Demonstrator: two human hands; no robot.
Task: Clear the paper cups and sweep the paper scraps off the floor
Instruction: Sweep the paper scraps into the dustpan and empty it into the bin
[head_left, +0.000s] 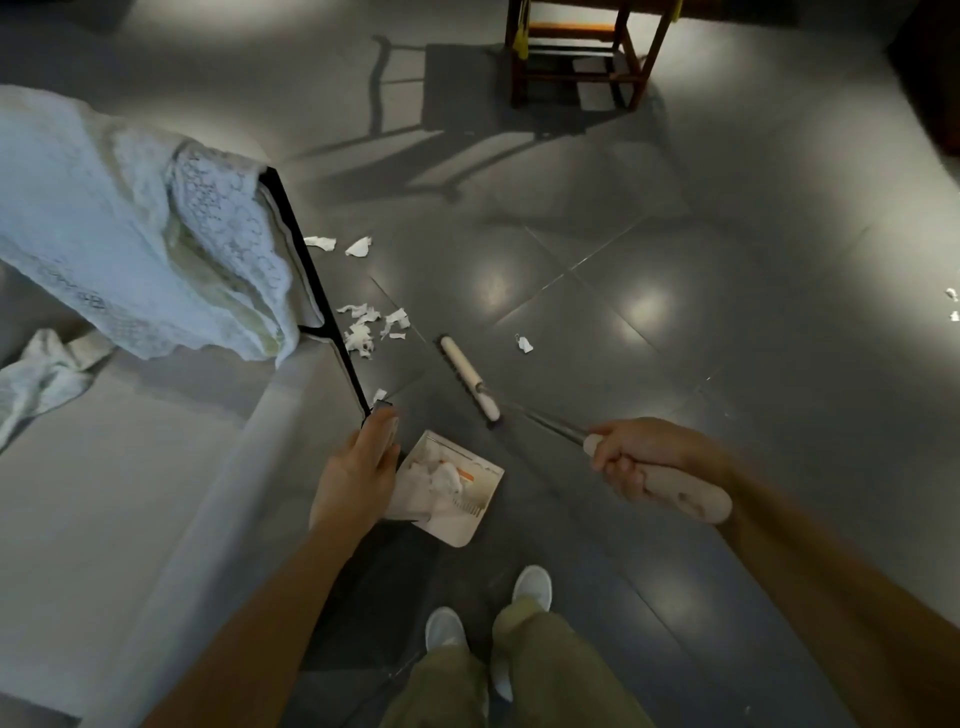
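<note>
**Broom out, dustpan part-filled, scraps left by the table**

Your right hand (631, 462) is clenched round the pale grip of the broom (470, 376). Its metal shaft runs forward and left to the cream head, which rests on the grey tiled floor (649, 364) just ahead of the dustpan (470, 512).

Your left hand (358, 467) is at the dustpan's left edge with its fingers wrapped over the handle, though most of that handle is hidden under the hand. The pan holds crumpled white paper. An orange mark shows among it, too blurred to read as writing.

The main cluster of paper scraps (369, 327) lies on the floor against the black edge of the table (311, 280), to the left of the broom head and apart from it. Two bigger scraps sit further along that same edge, and one small piece lies close to your left fingertips. A single scrap (524, 344) lies to the right of the broom head, and a couple more lie at the far right edge of the floor.

A white lace cloth (156, 234) is draped over the table's far corner. A wooden stool (576, 57) stands at the far side of the floor. Your pale shoes (532, 584) and olive trousers show at the near edge
</note>
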